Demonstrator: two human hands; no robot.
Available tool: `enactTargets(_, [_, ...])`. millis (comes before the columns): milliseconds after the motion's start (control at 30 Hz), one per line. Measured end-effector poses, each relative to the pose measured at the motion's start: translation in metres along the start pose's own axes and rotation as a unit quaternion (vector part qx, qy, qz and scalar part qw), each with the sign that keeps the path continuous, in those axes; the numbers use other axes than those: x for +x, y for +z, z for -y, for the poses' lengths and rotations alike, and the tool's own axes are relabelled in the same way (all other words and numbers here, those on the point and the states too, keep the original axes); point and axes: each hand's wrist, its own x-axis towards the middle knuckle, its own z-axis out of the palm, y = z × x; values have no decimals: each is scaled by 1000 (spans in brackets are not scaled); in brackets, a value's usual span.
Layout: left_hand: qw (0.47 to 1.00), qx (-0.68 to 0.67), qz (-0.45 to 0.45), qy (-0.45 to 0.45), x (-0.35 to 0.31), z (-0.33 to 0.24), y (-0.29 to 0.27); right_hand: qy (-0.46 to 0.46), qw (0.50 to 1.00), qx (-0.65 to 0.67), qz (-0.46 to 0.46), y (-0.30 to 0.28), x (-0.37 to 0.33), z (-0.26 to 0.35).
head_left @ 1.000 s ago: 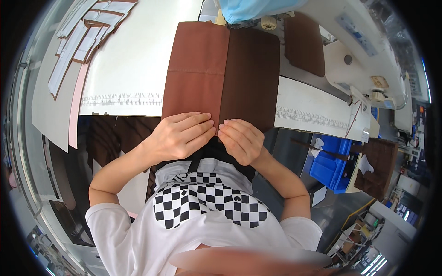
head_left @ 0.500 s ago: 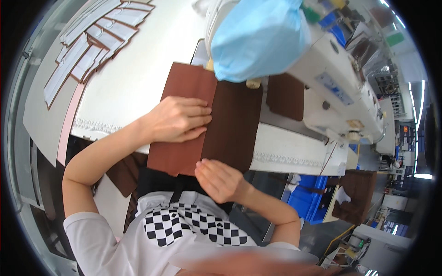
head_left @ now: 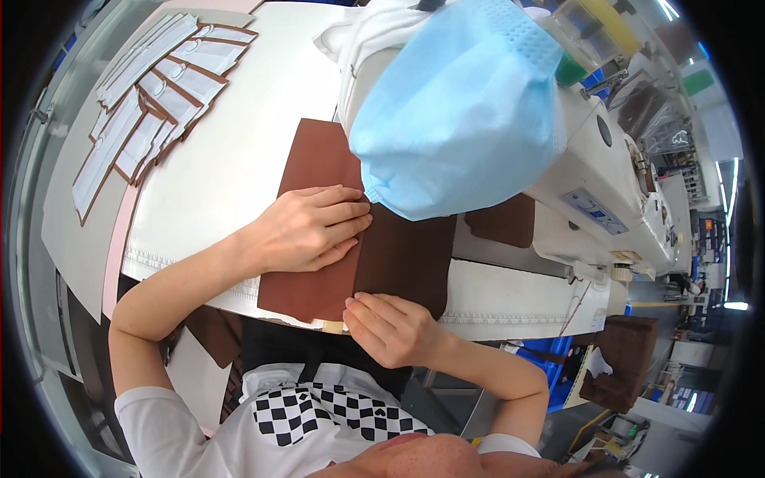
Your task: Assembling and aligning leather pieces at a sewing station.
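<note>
A flat brown leather-like panel [head_left: 315, 151] lies on the table, its left part reddish brown, its right part [head_left: 410, 255] dark brown, with a straight edge between them. On the reddish part rests my left hand [head_left: 307, 231], fingers laid side by side with their tips at that straight edge. Nearer me, my right hand [head_left: 390, 327] pinches the panel at the low end of the same edge, thumb and fingers together. A light-blue face mask [head_left: 454, 111], hanging over the sewing machine [head_left: 590, 171], hides the panel's far right portion and the needle area.
Several white pieces with brown borders [head_left: 171, 84] are fanned out at the far left. Another dark brown piece [head_left: 506, 221] lies under the machine arm. A ruler strip [head_left: 518, 319] runs along the table's front edge. At right are a blue bin [head_left: 550, 350] and a brown box [head_left: 621, 362].
The view has shifted, so the mask looks larger and lower and covers more of the panel. Both hands keep nearly the same places on the panel.
</note>
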Motion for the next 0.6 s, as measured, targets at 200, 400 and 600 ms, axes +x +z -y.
enactTargets(200, [1000,26,2,12,0,-1,-3,-16,1000,-6,12,-3,7,-17])
enactTargets(400, [999,39,2,6,2,4,-5,-29,999,0,20,-2,13,-37])
enactTargets(600, [998,56,-6,-7,7,17,-5,-49,998,-31,16,1,18,-54])
